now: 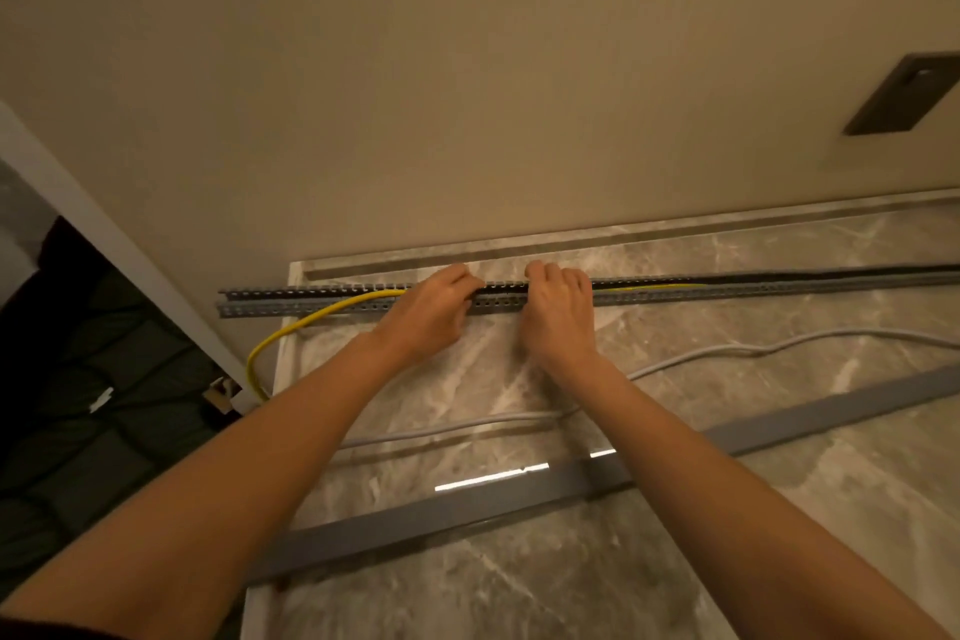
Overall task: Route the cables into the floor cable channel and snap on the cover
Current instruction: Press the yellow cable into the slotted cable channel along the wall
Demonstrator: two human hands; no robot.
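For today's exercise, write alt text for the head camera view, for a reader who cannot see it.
Two bare hands, left hand and right hand, work side by side at an open grey slotted cable channel lying on a marble floor near a beige wall. A yellow cable enters the channel; a grey cable and the grey cover strip lie nearer the camera.

Under both hands the slotted channel (291,299) is grey, its inside dark between the fingers. A yellow cable (311,320) leaves the left hand's (431,312) grip and curves away leftward. Nearer than the right hand (558,314) runs a pale grey cable (691,356), then a plain grey cover (467,509). The floor (779,457) is grey-brown marble with white veins; the wall (467,68) is beige.
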